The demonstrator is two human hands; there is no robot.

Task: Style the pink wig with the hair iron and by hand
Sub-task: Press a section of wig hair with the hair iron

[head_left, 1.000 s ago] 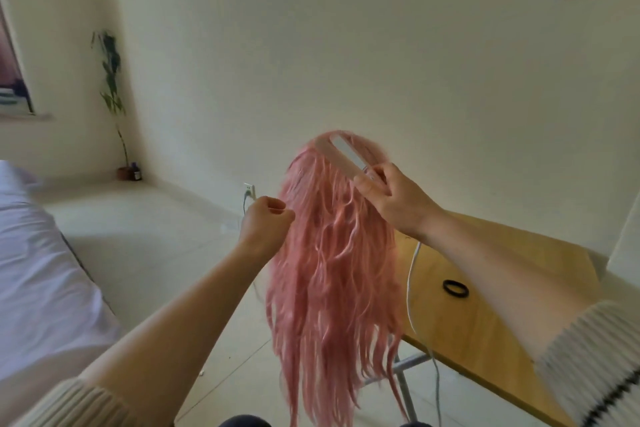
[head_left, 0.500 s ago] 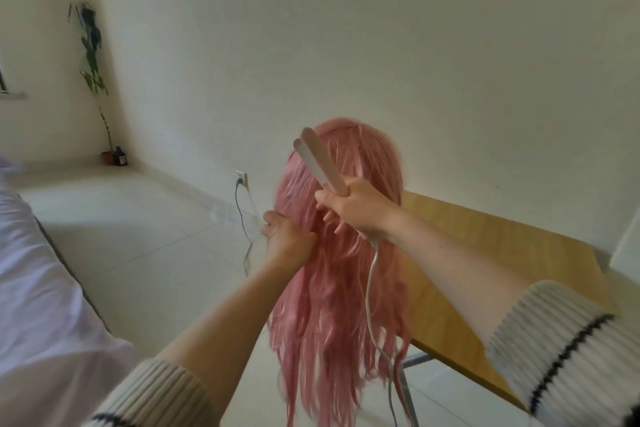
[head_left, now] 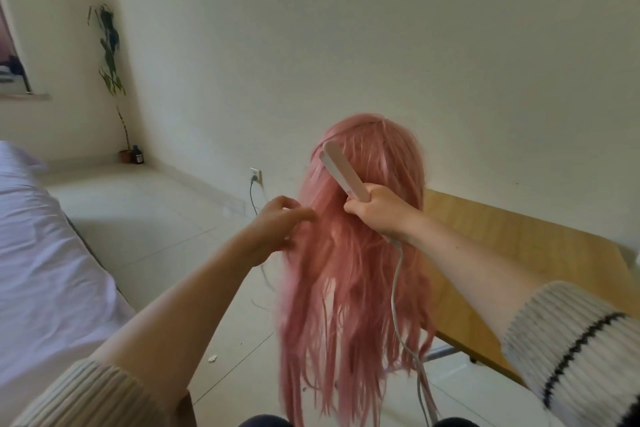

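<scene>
The long pink wig [head_left: 349, 281] hangs upright in front of me, its strands falling almost to the bottom of the view. My right hand [head_left: 377, 213] grips the handle of the white hair iron [head_left: 341, 172], whose plates point up and left against the back of the wig's crown. A white cord [head_left: 398, 305] drops from the iron over the hair. My left hand [head_left: 280, 227] is at the wig's left side with fingers spread, its fingertips touching the outer strands.
A wooden table [head_left: 519, 263] stands to the right behind the wig. A bed with a pale sheet [head_left: 41, 274] fills the left. A wall socket with a plug [head_left: 255, 175] sits low on the wall, and a potted plant [head_left: 112, 80] stands in the corner.
My left hand has let go of the gathered strands and spread its fingers at the wig's left edge. The iron has shifted slightly right, staying on the crown.
</scene>
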